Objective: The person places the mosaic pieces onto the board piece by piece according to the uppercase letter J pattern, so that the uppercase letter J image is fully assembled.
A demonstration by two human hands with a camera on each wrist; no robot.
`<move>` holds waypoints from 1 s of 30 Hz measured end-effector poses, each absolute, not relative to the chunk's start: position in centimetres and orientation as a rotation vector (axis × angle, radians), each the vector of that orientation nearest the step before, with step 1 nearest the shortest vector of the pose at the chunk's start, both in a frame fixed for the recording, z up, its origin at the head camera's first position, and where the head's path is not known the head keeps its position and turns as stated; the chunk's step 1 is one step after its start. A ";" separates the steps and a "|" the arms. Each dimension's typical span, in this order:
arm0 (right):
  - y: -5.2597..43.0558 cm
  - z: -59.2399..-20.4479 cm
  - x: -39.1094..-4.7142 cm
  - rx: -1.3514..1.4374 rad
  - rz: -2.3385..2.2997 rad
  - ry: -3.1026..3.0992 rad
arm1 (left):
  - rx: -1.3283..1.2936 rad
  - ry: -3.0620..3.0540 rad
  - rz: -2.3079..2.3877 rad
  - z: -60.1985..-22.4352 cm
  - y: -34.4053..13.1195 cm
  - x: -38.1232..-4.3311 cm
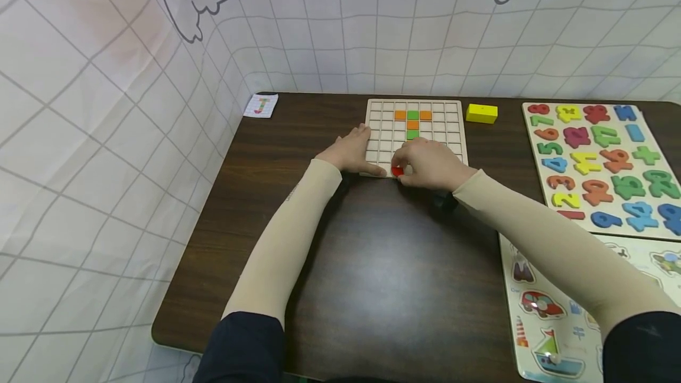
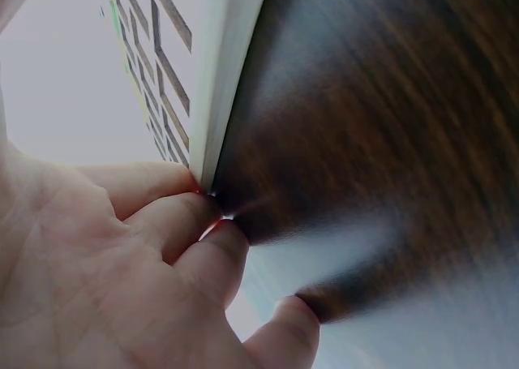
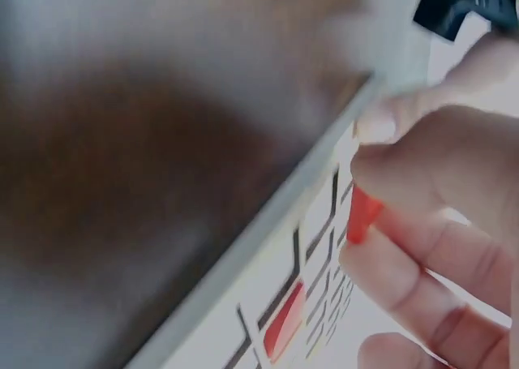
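My right hand [image 1: 428, 161] is over the near edge of a white grid board [image 1: 376, 135]. Its thumb and finger pinch a red tile [image 3: 362, 212] close over the squares. Another red tile [image 3: 285, 320] lies in a square near that edge. Toward the board's far side, orange tiles [image 1: 400, 115] and green tiles [image 1: 412, 116] form a row with a column running down from its middle; the right hand hides the squares below. My left hand [image 1: 348, 151] rests at the board's left near corner, fingers along the side and thumb at the near edge.
A yellow block [image 1: 481, 113] stands right of the board. A small card [image 1: 261, 106] with a coloured J shape lies at the far left. On the right are a number puzzle board [image 1: 571, 161] and a picture puzzle board [image 1: 524, 336], partly under my right forearm.
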State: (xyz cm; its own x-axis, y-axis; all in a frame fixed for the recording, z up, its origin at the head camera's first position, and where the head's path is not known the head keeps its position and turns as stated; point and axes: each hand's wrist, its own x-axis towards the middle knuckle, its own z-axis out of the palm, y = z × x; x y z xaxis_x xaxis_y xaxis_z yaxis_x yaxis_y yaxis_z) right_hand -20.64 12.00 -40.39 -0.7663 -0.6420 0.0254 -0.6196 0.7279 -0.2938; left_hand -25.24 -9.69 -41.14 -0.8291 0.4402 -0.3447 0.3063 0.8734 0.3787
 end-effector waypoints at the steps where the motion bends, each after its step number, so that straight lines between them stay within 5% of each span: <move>1: 12.1 -40.4 -21.0 -1.008 -0.445 2.868 | 0.544 2.616 0.430 -41.2 -9.7 -25.2; 30: 13.1 -41.5 -23.5 -0.830 -0.502 2.881 | 0.555 2.607 0.440 -41.7 -9.3 -25.0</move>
